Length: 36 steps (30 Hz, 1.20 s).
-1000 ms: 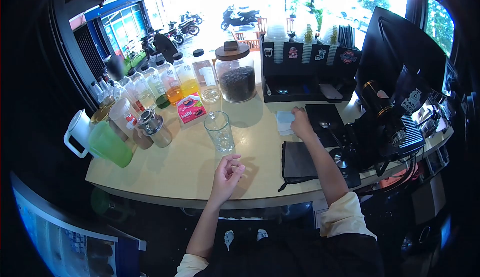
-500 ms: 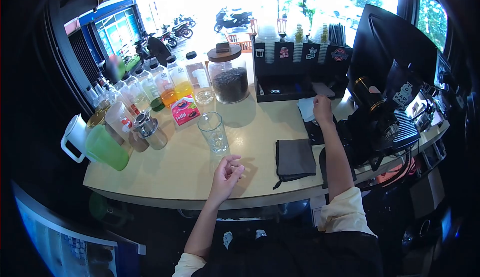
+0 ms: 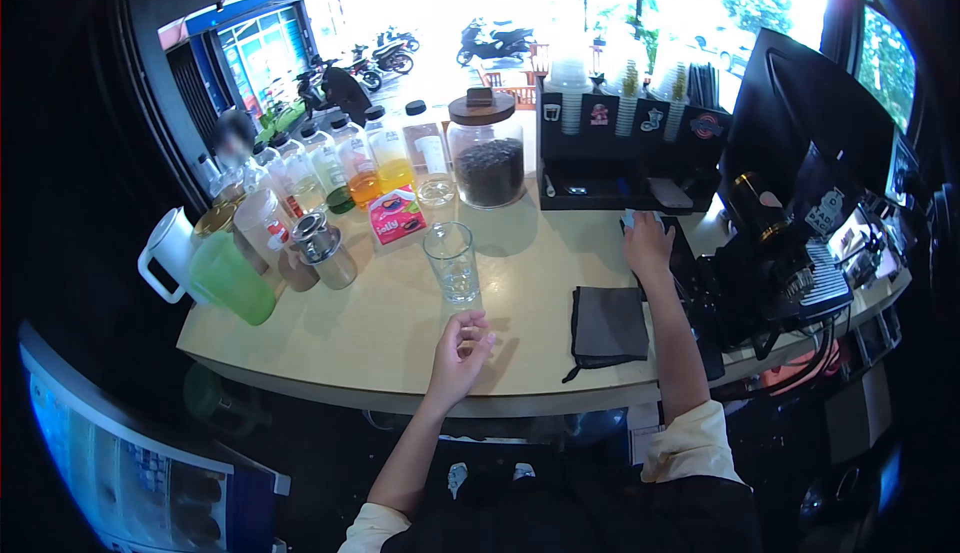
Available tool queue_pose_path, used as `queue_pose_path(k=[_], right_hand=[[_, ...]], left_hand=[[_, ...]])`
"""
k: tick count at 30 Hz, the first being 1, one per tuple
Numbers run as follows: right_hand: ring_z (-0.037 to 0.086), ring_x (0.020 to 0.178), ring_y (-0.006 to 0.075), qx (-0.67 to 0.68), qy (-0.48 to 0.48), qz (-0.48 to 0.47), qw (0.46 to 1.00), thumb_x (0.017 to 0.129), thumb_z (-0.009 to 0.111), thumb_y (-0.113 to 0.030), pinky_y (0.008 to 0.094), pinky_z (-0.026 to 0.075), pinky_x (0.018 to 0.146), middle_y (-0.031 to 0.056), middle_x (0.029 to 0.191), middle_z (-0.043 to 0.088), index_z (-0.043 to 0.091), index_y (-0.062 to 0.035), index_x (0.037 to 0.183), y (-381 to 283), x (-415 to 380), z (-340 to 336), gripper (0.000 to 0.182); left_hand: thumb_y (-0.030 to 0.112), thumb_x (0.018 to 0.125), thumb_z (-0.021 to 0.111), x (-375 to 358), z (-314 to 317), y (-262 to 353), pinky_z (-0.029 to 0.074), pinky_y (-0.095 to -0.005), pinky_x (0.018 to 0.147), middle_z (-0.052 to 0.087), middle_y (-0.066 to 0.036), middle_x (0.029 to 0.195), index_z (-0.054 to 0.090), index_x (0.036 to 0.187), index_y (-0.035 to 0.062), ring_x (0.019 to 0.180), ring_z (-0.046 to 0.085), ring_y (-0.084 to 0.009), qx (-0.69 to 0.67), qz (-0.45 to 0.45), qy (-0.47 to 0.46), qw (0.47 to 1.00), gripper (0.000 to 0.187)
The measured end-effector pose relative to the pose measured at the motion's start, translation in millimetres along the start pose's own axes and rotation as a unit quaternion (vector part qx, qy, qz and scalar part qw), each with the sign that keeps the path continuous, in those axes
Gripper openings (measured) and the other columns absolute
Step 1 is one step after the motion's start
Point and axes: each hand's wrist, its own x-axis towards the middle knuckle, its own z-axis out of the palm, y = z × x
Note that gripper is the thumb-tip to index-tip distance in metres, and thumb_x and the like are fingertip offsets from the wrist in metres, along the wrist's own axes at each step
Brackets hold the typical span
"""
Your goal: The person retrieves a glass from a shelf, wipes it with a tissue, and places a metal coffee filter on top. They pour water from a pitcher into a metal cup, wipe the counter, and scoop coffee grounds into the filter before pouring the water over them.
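My left hand (image 3: 460, 358) hovers over the front of the counter, its fingers loosely bent and apart, holding nothing. Just beyond its fingertips a clear drinking glass (image 3: 451, 258) stands upright. My right hand (image 3: 650, 245) reaches to the back right of the counter, its fingers pressed on a bunched pale cloth (image 3: 629, 219) that it mostly covers. A folded dark grey cloth (image 3: 609, 327) lies nearer to me, left of my right forearm.
Several bottles (image 3: 357, 168), a jar of dark contents (image 3: 489, 168), a pink box (image 3: 397, 215) and a green pitcher (image 3: 232, 278) line the left and back. A black organizer (image 3: 600, 178) with cups stands behind my right hand; a coffee machine (image 3: 800, 263) is at right.
My right hand has come down onto the pale cloth, which was spread flatter and is now bunched beneath the fingers. My left hand is almost still. The view has shifted slightly.
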Motion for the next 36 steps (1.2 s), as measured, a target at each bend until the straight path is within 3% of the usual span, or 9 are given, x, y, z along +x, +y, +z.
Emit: queue_pose_path(k=[3, 7, 14, 17, 22, 28, 32, 34, 36], right_hand=[[0.057, 0.103, 0.0327, 0.205, 0.037, -0.134, 0.969, 0.082, 0.062, -0.023, 0.0502, 0.038, 0.096, 0.0157, 0.113, 0.057, 0.053, -0.0012, 0.115, -36.7, -11.4, -7.1, 0.040], [0.056, 0.101, 0.0304, 0.476, -0.109, -0.182, 0.853, 0.069, 0.078, -0.034, 0.0387, 0.042, 0.094, 0.0178, 0.118, 0.051, 0.044, 0.0027, 0.124, -129.0, -54.2, -3.9, 0.074], [0.053, 0.104, 0.0286, 0.474, 0.039, -0.166, 0.864, 0.056, 0.087, -0.030, 0.0370, 0.044, 0.092, 0.0193, 0.111, 0.050, 0.037, 0.0044, 0.124, -230.6, -70.3, 39.3, 0.091], [0.052, 0.105, 0.0253, 0.522, -0.100, -0.142, 0.835, 0.057, 0.086, -0.024, 0.0366, 0.043, 0.093, 0.0144, 0.108, 0.051, 0.039, 0.0022, 0.122, -226.0, -55.9, 35.1, 0.085], [0.050, 0.111, 0.0204, 0.626, -0.325, -0.245, 0.666, 0.059, 0.085, -0.016, 0.0351, 0.043, 0.096, 0.0102, 0.114, 0.052, 0.038, -0.0008, 0.126, -216.6, -40.3, 40.7, 0.083], [0.039, 0.125, 0.0214, 0.528, -0.314, -0.276, 0.739, 0.060, 0.084, -0.012, 0.0395, 0.034, 0.103, 0.0098, 0.125, 0.045, 0.031, -0.0070, 0.136, -201.1, -38.8, 18.8, 0.092], [0.038, 0.126, 0.0202, 0.622, -0.268, -0.241, 0.695, 0.065, 0.082, -0.017, 0.0397, 0.031, 0.104, 0.0091, 0.126, 0.045, 0.035, -0.0080, 0.134, -202.7, -10.9, -22.9, 0.084], [0.044, 0.119, 0.0216, 0.581, -0.090, -0.230, 0.776, 0.068, 0.079, -0.019, 0.0395, 0.033, 0.102, 0.0080, 0.125, 0.046, 0.042, -0.0078, 0.127, -220.5, 0.1, -36.4, 0.070], [0.045, 0.118, 0.0209, 0.571, -0.073, -0.248, 0.779, 0.071, 0.078, -0.020, 0.0395, 0.034, 0.101, 0.0083, 0.123, 0.047, 0.044, -0.0076, 0.124, -255.0, -4.6, -53.2, 0.065]], left_hand=[[0.011, 0.085, 0.062, 2.3, -7.1, -4.0, 0.044, -0.0231, 0.069, 0.051, -0.005, 0.110, 0.046, 0.119, 0.0052, 0.092, 0.051, -0.0094, -0.028, 0.028, 0.072, 0.997, 0.038], [0.011, 0.086, 0.061, 0.4, -18.5, -3.4, 0.045, -0.0240, 0.072, 0.049, -0.006, 0.115, 0.045, 0.121, 0.0056, 0.097, 0.050, -0.0114, -0.002, 0.056, 0.129, 0.990, 0.039], [0.009, 0.086, 0.061, -22.5, -56.4, 6.0, 0.047, -0.0242, 0.075, 0.049, -0.007, 0.114, 0.044, 0.122, 0.0061, 0.098, 0.051, -0.0116, -0.005, 0.036, 0.146, 0.989, 0.040], [0.008, 0.086, 0.061, -27.6, -79.5, 2.8, 0.047, -0.0237, 0.075, 0.049, -0.006, 0.113, 0.044, 0.122, 0.0061, 0.095, 0.052, -0.0112, -0.006, 0.029, 0.158, 0.987, 0.040], [0.008, 0.086, 0.061, -20.5, -109.4, -9.8, 0.048, -0.0230, 0.074, 0.050, -0.006, 0.112, 0.044, 0.122, 0.0060, 0.092, 0.053, -0.0109, -0.026, 0.016, 0.158, 0.987, 0.040], [0.010, 0.086, 0.062, 2.1, -154.8, -9.8, 0.048, -0.0245, 0.075, 0.049, -0.005, 0.112, 0.044, 0.122, 0.0056, 0.093, 0.052, -0.0118, -0.031, 0.020, 0.134, 0.990, 0.041], [0.017, 0.084, 0.065, 28.0, -205.9, -25.1, 0.041, -0.0325, 0.088, 0.046, -0.010, 0.122, 0.039, 0.129, 0.0057, 0.110, 0.047, -0.0192, 0.068, 0.049, 0.245, 0.966, 0.053], [0.021, 0.080, 0.069, 46.8, -224.4, -36.3, 0.033, -0.0383, 0.100, 0.036, -0.016, 0.133, 0.027, 0.136, 0.0024, 0.125, 0.037, -0.0267, 0.083, 0.028, 0.294, 0.952, 0.072], [0.021, 0.078, 0.072, 73.0, -232.0, -64.4, 0.032, -0.0390, 0.102, 0.035, -0.017, 0.134, 0.025, 0.136, -0.0005, 0.125, 0.036, -0.0285, 0.126, 0.038, 0.279, 0.951, 0.078]])
